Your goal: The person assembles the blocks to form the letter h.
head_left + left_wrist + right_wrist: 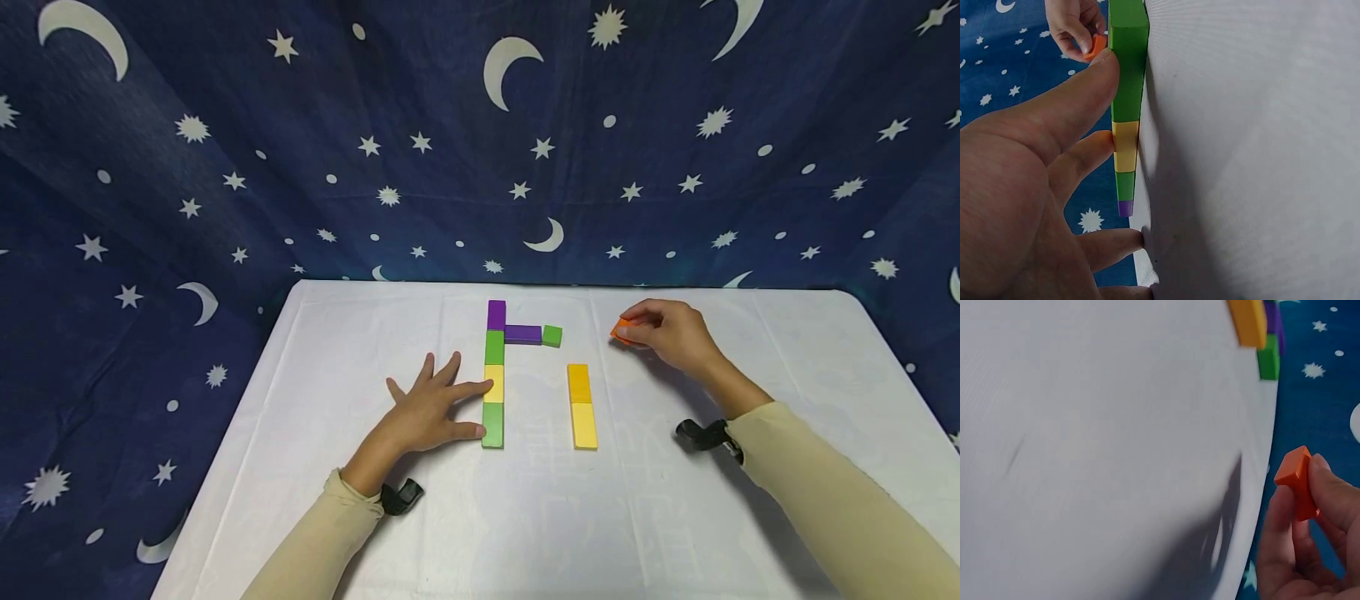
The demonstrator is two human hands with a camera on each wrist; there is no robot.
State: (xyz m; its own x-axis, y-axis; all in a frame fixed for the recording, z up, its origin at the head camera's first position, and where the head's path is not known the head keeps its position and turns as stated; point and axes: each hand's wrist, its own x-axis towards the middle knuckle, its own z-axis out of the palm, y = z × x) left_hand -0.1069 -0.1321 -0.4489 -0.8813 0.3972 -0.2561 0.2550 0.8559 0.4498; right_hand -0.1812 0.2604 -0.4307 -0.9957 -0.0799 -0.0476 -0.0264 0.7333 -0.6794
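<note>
A column of flat blocks lies on the white table (375, 333): purple (496, 314), green (494, 347), yellow (493, 382) and green (492, 425). A purple bar (522, 334) and a small green cube (552, 336) branch off to the right. My left hand (431, 408) lies flat with spread fingers, its thumb and forefinger touching the column's left side, as the left wrist view shows at the near green block (1127, 62). My right hand (667, 332) pinches a small orange block (621, 329) just above the table, also clear in the right wrist view (1296, 481).
A separate strip of an orange-yellow block (578, 382) and a yellow block (584, 426) lies between my hands. A dark blue cloth with moons and stars (480, 142) hangs behind and around the table. Black wrist straps (701, 434) sit on both forearms.
</note>
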